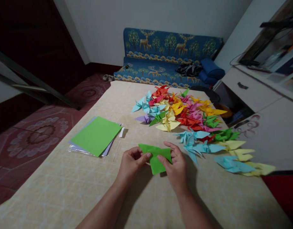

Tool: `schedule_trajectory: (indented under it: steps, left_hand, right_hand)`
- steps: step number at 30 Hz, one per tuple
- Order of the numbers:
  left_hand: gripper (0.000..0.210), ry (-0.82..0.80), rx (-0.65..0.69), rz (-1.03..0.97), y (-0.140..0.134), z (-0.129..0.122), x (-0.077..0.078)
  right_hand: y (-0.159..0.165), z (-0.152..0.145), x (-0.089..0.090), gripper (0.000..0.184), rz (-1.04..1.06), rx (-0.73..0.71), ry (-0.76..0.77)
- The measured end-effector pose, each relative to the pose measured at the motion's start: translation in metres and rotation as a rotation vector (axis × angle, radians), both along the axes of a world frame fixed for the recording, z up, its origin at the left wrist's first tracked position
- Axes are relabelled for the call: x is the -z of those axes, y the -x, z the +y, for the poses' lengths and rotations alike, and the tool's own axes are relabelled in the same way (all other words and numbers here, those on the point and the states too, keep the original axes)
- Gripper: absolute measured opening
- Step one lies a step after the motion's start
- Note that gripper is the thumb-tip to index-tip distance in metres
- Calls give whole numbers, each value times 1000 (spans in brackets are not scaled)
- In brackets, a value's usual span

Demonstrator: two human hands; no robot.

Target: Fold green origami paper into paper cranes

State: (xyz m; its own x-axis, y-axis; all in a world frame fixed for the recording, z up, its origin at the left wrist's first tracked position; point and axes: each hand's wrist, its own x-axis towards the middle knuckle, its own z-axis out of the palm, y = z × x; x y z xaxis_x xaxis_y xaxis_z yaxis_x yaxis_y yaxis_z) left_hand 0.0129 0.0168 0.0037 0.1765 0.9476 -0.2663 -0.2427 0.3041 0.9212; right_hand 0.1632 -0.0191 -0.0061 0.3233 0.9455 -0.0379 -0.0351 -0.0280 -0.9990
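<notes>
Pinching the paper (158,164) between thumb and fingers of both left hand (131,163) and right hand (177,167), over the table (65,190) and short of the cranes (190,121), best to line up edges before running a thumb firmly along each crease.

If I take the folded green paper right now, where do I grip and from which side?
Pinch the folded green paper at its near end, probably best from the near side, between the forearms: that end juts out free toward the person, while the left hand and right hand hold the sides.
</notes>
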Motion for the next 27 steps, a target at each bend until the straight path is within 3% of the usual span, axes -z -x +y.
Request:
schedule_trajectory:
  steps: [5,12,17,20,27]
  left_hand:
    - [28,-12,-69,43,3,1,-2]
    - [30,-17,-164,13,5,0,6]
    - [25,-45,-59,-46,2,-1,3]
    - [37,-71,9,-93,-1,1,1]
    - [24,-27,19,36,4,3,6]
  right_hand:
    - [-1,-2,1,47,-54,-39,21]
    - [0,-3,-1,29,-43,-231,112]
    - [3,-1,2,38,33,-42,103]
    - [5,-1,1,43,74,38,108]
    - [0,0,-3,36,103,-43,16]
